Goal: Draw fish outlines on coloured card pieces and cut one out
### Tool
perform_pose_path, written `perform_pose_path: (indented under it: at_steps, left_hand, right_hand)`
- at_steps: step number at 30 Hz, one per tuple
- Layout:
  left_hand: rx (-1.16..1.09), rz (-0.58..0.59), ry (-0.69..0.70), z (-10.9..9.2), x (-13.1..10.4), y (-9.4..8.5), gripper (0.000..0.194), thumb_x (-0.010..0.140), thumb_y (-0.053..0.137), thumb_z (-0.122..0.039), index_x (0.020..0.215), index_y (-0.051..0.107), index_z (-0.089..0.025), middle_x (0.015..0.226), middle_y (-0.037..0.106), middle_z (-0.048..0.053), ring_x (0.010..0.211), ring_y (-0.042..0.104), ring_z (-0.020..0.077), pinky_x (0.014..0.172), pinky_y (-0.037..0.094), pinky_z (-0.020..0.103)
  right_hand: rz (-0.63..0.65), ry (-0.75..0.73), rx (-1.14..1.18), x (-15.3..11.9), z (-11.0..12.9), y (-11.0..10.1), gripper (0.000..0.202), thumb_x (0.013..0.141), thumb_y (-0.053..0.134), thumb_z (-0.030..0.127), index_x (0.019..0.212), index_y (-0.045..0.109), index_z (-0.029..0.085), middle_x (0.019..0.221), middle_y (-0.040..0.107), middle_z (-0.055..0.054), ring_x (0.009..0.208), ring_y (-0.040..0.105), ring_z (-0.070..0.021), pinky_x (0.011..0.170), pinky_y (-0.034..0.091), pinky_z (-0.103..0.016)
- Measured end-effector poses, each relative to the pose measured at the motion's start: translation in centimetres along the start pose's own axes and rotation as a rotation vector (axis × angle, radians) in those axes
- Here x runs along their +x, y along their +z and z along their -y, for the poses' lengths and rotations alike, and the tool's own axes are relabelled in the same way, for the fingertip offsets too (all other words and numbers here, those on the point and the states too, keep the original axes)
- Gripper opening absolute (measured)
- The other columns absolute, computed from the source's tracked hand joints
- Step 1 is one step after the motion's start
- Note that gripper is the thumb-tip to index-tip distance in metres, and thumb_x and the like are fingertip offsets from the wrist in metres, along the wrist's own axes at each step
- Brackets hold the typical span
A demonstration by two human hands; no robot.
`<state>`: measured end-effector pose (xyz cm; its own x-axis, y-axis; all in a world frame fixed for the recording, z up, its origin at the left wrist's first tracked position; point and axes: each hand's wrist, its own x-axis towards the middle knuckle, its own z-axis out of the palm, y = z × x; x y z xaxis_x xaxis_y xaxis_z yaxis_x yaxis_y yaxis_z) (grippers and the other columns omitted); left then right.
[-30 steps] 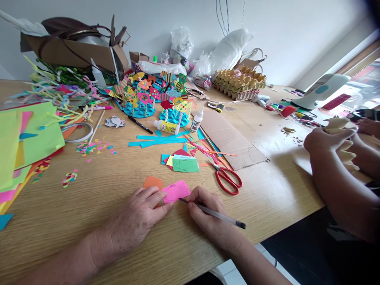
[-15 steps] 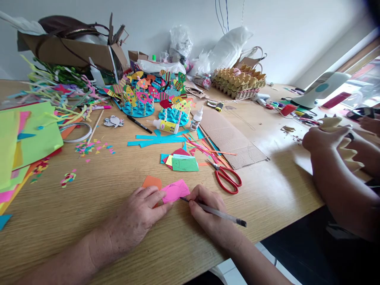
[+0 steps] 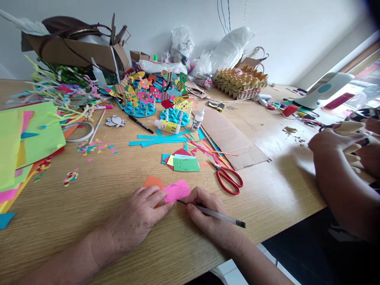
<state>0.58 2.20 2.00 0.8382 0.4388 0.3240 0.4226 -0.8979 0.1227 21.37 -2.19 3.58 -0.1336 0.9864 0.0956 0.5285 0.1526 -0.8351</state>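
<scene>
A small pink paper (image 3: 178, 190) bears a fish outline in dark lines. My left hand (image 3: 142, 209) presses its left end onto the table, fingers together, with an orange paper (image 3: 153, 182) partly beneath the fingers. In my right hand (image 3: 208, 209) is a grey pen (image 3: 221, 216), gripped between thumb and fingers, its tip at the pink paper's lower edge. Beyond lies a stack of coloured papers topped by a green one (image 3: 186, 164) with a drawn fish. Red-handled scissors (image 3: 228, 180) rest to the right of it.
Glue bottles (image 3: 197, 120), blue strips (image 3: 160, 138), cardboard (image 3: 230, 136) and paper-fish models (image 3: 139, 103) stand or lie farther back. Coloured sheets (image 3: 41, 130) and confetti (image 3: 70, 178) are at left. Another person's arm (image 3: 335, 174) reaches in at right, near cut egg-carton pieces.
The pen tip has moved slightly left along the pink paper's lower edge. The other person's hands have shifted right. The whole view has shifted a little.
</scene>
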Motion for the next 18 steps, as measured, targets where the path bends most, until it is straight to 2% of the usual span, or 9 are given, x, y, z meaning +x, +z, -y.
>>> perform_pose_path:
  at_steps: [18]
  left_hand:
    - [0.0, 0.02, -0.016, -0.05, -0.06, 0.18, 0.029, 0.091, 0.044, -0.008, 0.11, 0.061, -0.02, 0.107, 0.061, 0.006, 0.092, 0.052, 0.0226, 0.075, 0.042, 0.036]
  right_hand:
    - [0.005, -0.023, -0.029, 0.03, 0.07, -0.04, 0.01, 0.071, 0.043, 0.012, 0.067, 0.045, 0.021, 0.057, 0.046, 0.005, 0.053, 0.042, -0.0113, 0.053, 0.033, -0.023]
